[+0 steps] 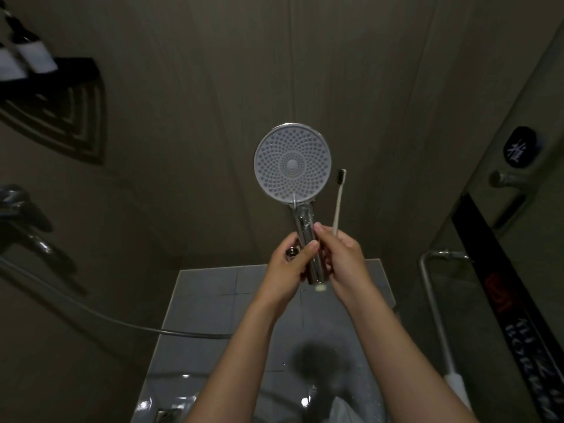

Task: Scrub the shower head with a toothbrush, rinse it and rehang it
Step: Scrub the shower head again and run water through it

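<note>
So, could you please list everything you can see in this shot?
shower head: one, pale grey face with chrome handle, held upright at centre
toothbrush: one, cream handle with dark bristles, upright just right of the shower head
hose: one, grey, running from the left wall towards centre
corner shelf: one, dark, upper left
tap fitting: one, dark metal, left edge
metal rail: one, silver, lower right
floor tiles: several, grey, below the hands
left hand: one, grips the shower head's handle
right hand: one, holds the toothbrush's lower handle
</note>
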Available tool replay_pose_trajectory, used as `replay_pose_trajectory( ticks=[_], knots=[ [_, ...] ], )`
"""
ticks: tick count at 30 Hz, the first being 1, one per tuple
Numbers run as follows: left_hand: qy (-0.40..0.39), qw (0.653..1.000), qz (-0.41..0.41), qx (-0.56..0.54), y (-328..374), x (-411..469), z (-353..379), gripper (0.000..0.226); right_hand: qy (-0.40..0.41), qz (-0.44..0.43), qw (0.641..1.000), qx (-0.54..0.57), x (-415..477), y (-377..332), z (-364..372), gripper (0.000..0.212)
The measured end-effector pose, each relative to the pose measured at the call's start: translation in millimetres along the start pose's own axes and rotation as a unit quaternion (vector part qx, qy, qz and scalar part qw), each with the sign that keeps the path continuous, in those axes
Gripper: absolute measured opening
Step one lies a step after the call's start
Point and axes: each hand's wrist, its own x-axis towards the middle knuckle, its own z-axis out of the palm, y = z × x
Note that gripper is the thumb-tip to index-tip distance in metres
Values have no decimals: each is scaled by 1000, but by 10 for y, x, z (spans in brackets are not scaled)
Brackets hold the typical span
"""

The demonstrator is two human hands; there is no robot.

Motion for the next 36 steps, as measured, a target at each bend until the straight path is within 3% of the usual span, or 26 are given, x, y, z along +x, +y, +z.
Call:
replay_pose_trajectory(
  ticks=[5, 9, 13, 21, 32, 36],
  knots=[
    [19, 1000, 8, -5, -10, -29, -10, 22, -19, 0, 999, 33, -18, 23, -10, 15],
    [14, 1000, 11, 5, -24, -57, -7, 21, 5, -15, 1000, -21, 8, 71, -23, 29],
    [12, 1000, 6, -4, -13, -52, 9, 20, -22, 6, 999, -43, -15, 79, -23, 22],
    [6, 999, 9, 34, -22, -5, -1, 25, -80, 18, 996, 38, 15, 50, -19, 10],
    [-29, 996, 17, 84, 4, -33, -1, 23, -41, -36, 998, -22, 69, 66, -90, 9],
    [-22, 998, -15, 50, 17, -78, -30, 18, -40, -50, 995, -76, 60, 100, -74, 8]
  ],
)
